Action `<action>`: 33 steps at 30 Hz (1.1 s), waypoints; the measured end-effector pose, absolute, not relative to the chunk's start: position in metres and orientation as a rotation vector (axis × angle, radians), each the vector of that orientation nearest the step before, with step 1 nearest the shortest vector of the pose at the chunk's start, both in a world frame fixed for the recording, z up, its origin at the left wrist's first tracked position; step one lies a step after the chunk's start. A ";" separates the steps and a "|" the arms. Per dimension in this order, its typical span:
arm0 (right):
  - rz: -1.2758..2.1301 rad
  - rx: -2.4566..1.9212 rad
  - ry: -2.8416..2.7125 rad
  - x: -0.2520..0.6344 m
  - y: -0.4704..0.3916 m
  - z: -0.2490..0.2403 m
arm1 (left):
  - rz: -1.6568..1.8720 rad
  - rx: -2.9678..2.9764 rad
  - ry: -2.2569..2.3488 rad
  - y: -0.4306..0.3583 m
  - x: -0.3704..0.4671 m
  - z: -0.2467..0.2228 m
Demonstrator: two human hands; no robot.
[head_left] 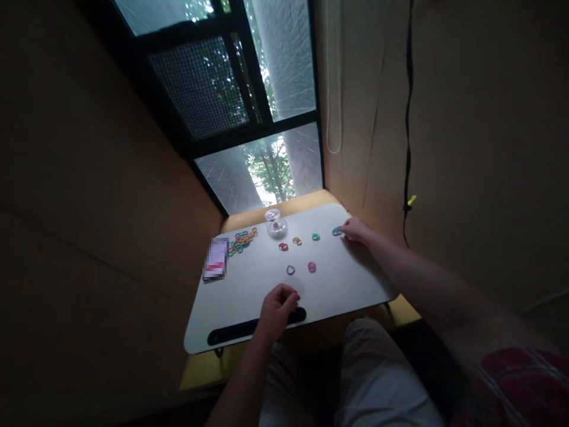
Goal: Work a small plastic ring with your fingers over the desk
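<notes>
My right hand (355,230) reaches to the far right of the white tabletop, its fingers pinched on a blue ring in a small cluster of blue rings (336,232) that look like little hair ties. In a row to the left are green rings (315,236), yellow-orange rings (297,241) and red rings (283,247). Nearer me lie pink rings (312,267) and a purple ring (290,270). My left hand (279,305) hovers by the near edge with its fingers curled closed; nothing shows in it.
A mixed pile of coloured rings (243,239) lies at the table's left. Beside it is a phone (216,259). A clear round container (277,228) stands at the back. A black slot (231,335) runs along the near edge of the table (355,279). A window rises behind.
</notes>
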State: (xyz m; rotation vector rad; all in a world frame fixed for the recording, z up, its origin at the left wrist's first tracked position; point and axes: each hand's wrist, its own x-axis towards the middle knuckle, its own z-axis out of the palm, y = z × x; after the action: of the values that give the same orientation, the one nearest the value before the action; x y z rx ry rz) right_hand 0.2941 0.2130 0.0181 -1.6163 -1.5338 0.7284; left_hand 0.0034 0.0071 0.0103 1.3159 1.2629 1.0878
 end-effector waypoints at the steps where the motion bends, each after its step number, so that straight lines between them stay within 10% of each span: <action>1: 0.769 -1.716 -1.533 0.294 0.209 0.020 | 1.109 1.301 1.256 0.006 0.003 0.010; 9: 0.489 -1.746 -1.925 0.282 0.125 0.012 | 1.217 1.262 1.453 0.009 -0.033 0.014; 18: 0.059 -1.561 -2.177 0.267 0.088 0.000 | 0.320 2.088 2.321 0.101 -0.117 0.063; 33: 0.045 -1.611 -2.195 0.263 0.086 0.007 | -0.077 2.130 2.420 0.143 -0.142 0.065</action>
State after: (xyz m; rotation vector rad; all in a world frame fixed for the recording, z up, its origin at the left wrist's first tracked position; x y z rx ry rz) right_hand 0.2634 0.0859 0.0068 -1.6114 -2.1949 0.0454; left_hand -0.1421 0.1431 0.0646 2.1300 2.4203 -0.0770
